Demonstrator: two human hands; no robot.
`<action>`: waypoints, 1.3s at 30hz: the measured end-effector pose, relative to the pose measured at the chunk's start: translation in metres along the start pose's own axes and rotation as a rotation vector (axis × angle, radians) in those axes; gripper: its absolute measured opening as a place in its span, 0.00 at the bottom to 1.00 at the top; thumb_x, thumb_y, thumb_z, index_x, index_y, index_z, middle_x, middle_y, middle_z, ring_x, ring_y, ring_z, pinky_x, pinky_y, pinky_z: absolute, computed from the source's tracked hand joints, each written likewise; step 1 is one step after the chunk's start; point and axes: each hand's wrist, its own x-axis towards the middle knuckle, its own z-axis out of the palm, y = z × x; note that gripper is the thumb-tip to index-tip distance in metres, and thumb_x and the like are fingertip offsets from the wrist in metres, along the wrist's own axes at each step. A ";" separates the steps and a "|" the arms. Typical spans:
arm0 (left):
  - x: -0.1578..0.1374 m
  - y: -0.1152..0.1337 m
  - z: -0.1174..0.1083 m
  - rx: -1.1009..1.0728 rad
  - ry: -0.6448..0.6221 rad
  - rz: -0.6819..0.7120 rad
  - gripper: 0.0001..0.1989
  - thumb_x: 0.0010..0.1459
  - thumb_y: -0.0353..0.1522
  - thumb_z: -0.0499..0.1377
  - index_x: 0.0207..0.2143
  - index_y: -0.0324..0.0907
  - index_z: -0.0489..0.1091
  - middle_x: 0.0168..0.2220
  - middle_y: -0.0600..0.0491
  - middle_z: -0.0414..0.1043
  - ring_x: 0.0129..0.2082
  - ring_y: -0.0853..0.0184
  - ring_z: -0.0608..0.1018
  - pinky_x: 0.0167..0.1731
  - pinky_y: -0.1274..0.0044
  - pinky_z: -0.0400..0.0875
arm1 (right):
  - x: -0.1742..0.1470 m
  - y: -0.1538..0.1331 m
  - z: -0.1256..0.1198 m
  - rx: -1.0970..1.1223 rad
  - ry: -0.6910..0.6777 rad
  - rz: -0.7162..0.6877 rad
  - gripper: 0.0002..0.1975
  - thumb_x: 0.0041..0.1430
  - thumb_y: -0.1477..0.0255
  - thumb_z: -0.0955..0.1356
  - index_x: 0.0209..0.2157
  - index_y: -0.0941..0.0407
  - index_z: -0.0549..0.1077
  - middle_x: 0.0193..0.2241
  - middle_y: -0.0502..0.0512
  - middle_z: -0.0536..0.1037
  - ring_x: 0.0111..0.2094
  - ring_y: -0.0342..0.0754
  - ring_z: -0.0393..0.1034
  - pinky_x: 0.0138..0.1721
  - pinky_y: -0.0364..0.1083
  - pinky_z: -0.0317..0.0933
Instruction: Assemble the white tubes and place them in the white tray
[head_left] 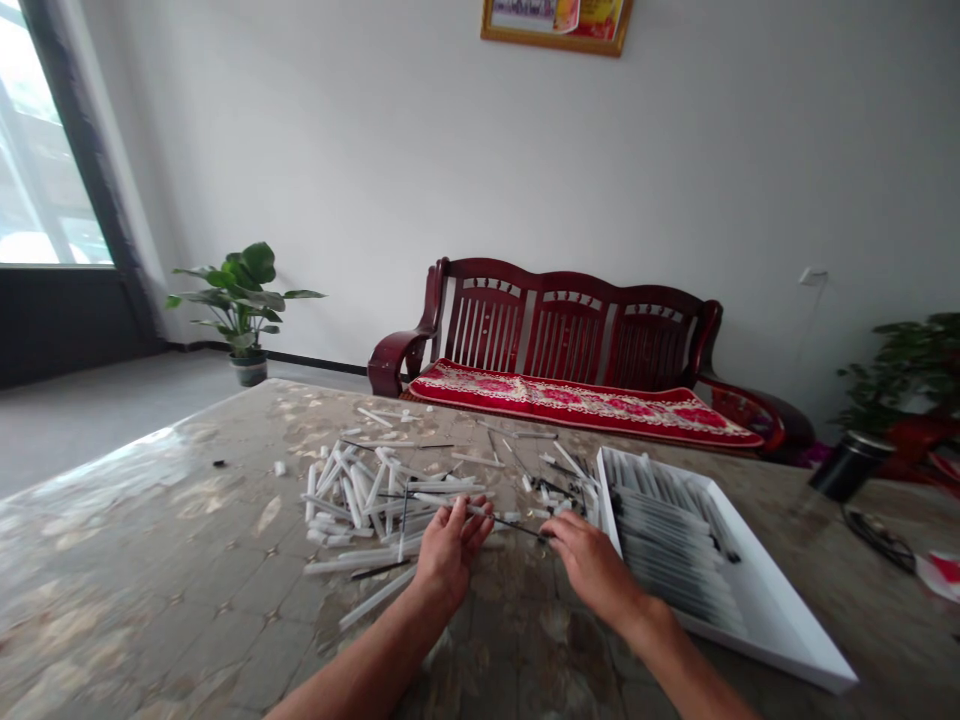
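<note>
My left hand (451, 550) is closed around a whitish plastic tube (431, 498), pinched between thumb and fingers. A thin black rod (514, 525) runs from the tube's right end toward my right hand (583, 555). My right fingertips pinch the rod's far end. How deep the rod sits in the tube is hidden by my left fingers. Left of my hands lies a loose pile of similar whitish tubes (352, 495). Right beside my right hand stands a white shallow box (780, 600) with rows of dark-tipped tubes (667, 540) in it.
Small black and white parts (555, 488) are scattered behind my hands on the patterned tabletop (225, 560). A black cylinder (851, 467) and a dark cable (877, 538) are at the right. Beyond the table are a red wooden bench (570, 310) and a potted plant (244, 300).
</note>
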 end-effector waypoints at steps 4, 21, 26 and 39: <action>0.001 -0.002 -0.001 0.000 -0.007 0.001 0.06 0.65 0.25 0.55 0.33 0.38 0.67 0.33 0.48 0.80 0.30 0.67 0.84 0.31 0.77 0.81 | -0.001 -0.001 0.000 0.004 0.004 0.027 0.15 0.60 0.81 0.61 0.41 0.54 0.76 0.39 0.55 0.78 0.42 0.49 0.74 0.44 0.45 0.63; -0.009 -0.017 -0.004 0.202 -0.215 -0.056 0.10 0.52 0.34 0.69 0.30 0.39 0.71 0.32 0.50 0.81 0.26 0.70 0.81 0.31 0.78 0.79 | 0.001 -0.020 0.008 0.166 0.116 -0.037 0.14 0.60 0.80 0.64 0.40 0.52 0.78 0.38 0.54 0.78 0.40 0.49 0.74 0.44 0.46 0.65; -0.021 -0.018 0.002 0.118 -0.199 -0.220 0.05 0.60 0.25 0.62 0.30 0.38 0.72 0.27 0.53 0.79 0.23 0.73 0.80 0.28 0.84 0.77 | 0.017 -0.019 0.028 0.695 0.158 0.116 0.14 0.55 0.58 0.72 0.35 0.54 0.76 0.30 0.52 0.79 0.31 0.49 0.74 0.34 0.44 0.65; -0.011 -0.006 0.004 0.131 -0.167 -0.113 0.06 0.58 0.24 0.63 0.28 0.37 0.71 0.26 0.51 0.78 0.23 0.71 0.81 0.26 0.83 0.78 | 0.017 0.002 0.035 0.265 0.366 0.202 0.09 0.60 0.70 0.64 0.36 0.54 0.77 0.36 0.57 0.79 0.41 0.53 0.74 0.44 0.48 0.66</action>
